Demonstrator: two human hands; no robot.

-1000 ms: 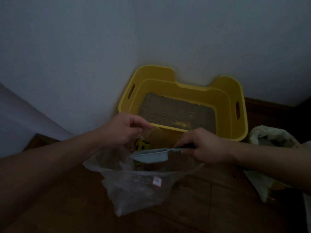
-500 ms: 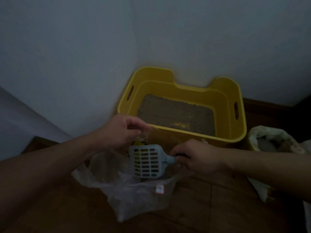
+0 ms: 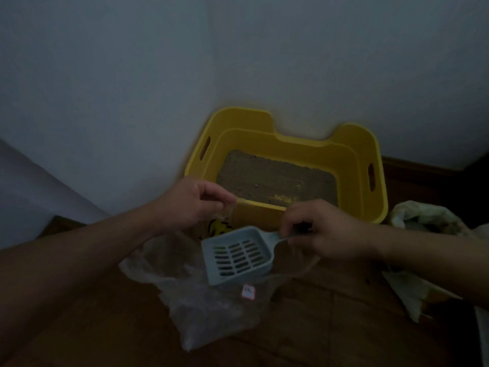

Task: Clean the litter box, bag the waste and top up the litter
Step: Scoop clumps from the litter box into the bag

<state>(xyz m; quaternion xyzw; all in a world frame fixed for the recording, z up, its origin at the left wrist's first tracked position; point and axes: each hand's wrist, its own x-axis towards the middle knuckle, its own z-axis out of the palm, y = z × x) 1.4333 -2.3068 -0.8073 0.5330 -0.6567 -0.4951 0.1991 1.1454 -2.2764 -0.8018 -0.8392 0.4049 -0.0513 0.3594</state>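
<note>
A yellow litter box stands in the wall corner with brownish litter across its floor. In front of it a clear plastic bag lies on the wooden floor with dark waste inside. My left hand pinches the bag's rim and holds it up. My right hand grips the handle of a pale blue slotted scoop. The scoop sits over the bag's mouth, hollow side up, with nothing visible in it.
An open whitish sack with grey contents stands at the right, beside the litter box. White walls close in behind and to the left. Wooden floor spreads in front.
My right hand has rolled the scoop over the bag: edge-on at first, then tipped over with its slotted face showing, now level with the hollow side up. My left hand has kept its pinch.
</note>
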